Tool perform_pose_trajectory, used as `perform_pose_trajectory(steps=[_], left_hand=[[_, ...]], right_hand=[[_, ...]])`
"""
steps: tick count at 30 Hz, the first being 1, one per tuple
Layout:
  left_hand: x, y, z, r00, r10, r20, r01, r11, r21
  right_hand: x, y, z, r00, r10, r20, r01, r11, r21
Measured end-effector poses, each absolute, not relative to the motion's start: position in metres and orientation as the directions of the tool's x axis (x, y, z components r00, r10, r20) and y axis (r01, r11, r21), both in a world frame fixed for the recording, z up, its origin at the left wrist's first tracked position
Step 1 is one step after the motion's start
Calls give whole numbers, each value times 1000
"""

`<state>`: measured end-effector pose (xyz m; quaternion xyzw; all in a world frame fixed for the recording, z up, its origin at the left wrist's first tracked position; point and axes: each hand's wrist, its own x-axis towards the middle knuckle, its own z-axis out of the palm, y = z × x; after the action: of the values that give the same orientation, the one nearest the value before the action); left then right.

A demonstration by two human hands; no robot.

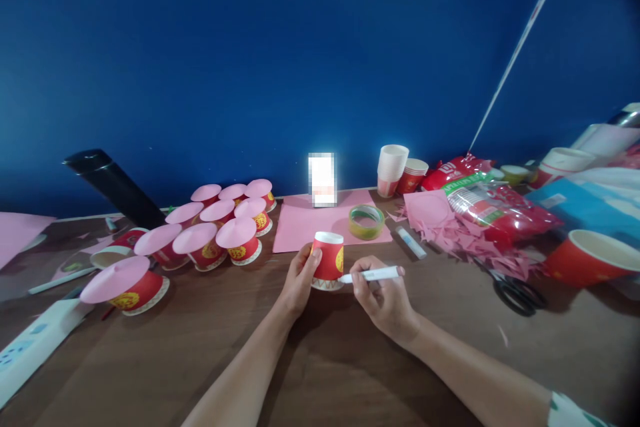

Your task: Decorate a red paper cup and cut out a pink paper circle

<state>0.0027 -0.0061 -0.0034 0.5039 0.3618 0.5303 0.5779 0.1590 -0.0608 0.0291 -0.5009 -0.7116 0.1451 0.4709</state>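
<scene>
An upside-down red paper cup (329,260) with a yellow emblem stands in front of me, a white patterned ring round its lower rim. My left hand (301,275) grips the cup's left side, thumb on its wall. In my right hand (383,300) is a white marker (376,274), held like a pen. Its tip points left and is at the ring near the cup's base; whether it touches I cannot tell. Behind the cup lies a pink paper sheet (295,223) with a roll of tape (367,222) on it.
Several red cups with pink paper discs on top (236,232) stand at left, near a black cylinder (117,187) and a white power strip (43,347). At right are a glue stick (411,243), pink scraps (450,240), black scissors (520,295), stacked cups (393,170) and red plastic packaging (500,210).
</scene>
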Motion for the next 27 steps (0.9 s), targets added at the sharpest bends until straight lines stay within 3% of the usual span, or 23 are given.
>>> perform_pose_trajectory(steps=[11,18,27], left_hand=[[4,-8,1,183,977,107,-298,-49,953],[3,-7,-2,153,984,93,-316,-41,948],[1,-8,3,163,984,68,-224,-31,974]], right_hand=[[161,-57,29,-155,867,474,529,478,-701],[161,-59,28,-133,866,482,520,475,-710],[161,-60,30,-136,847,514,514,504,-695]])
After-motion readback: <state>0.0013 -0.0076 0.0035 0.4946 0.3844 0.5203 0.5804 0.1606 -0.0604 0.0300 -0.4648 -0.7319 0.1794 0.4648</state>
